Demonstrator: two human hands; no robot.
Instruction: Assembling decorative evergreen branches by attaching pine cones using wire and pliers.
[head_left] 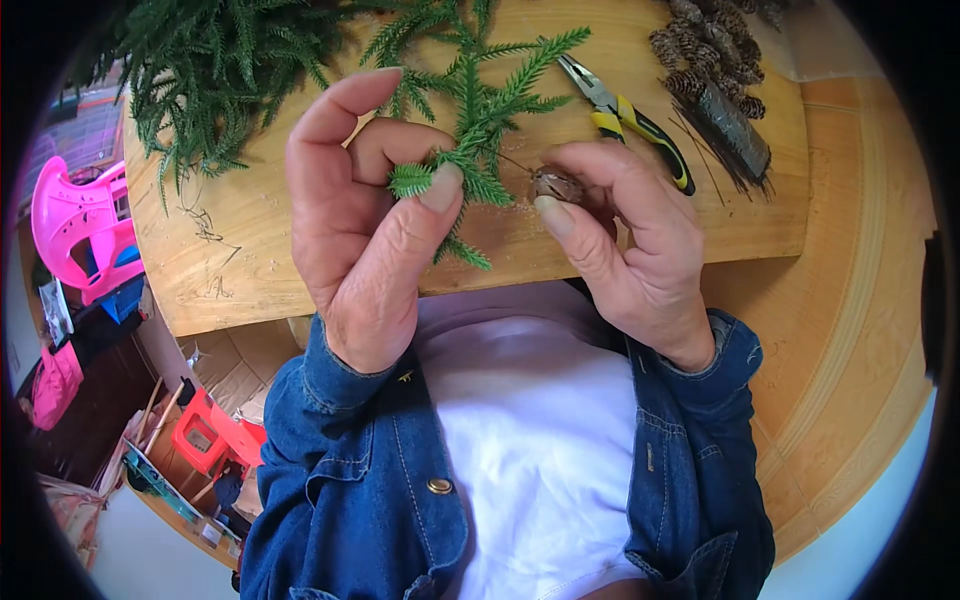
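Note:
A green artificial pine sprig [484,120] is pinched between the thumb and forefinger of my left hand [365,215]. Its needled side branches spread upward and to the right over the table, and one short tip sticks out below the thumb. My right hand [640,230] grips a small brown pine cone [558,186] between thumb and fingers, just right of the sprig. From the cone a thin dark wire [513,162] runs left toward the sprig's branches. Whether the wire is wrapped round a stem is hard to see. My right fingers partly cover the cone.
Yellow-and-black pliers [630,120] lie beyond my right hand on the wooden table [270,285]. At the far right are several pine cones [708,50] and a wrapped bundle of dark wires [728,130]. Green artificial branches [215,75] pile up far left. A pink chair [62,225] stands left.

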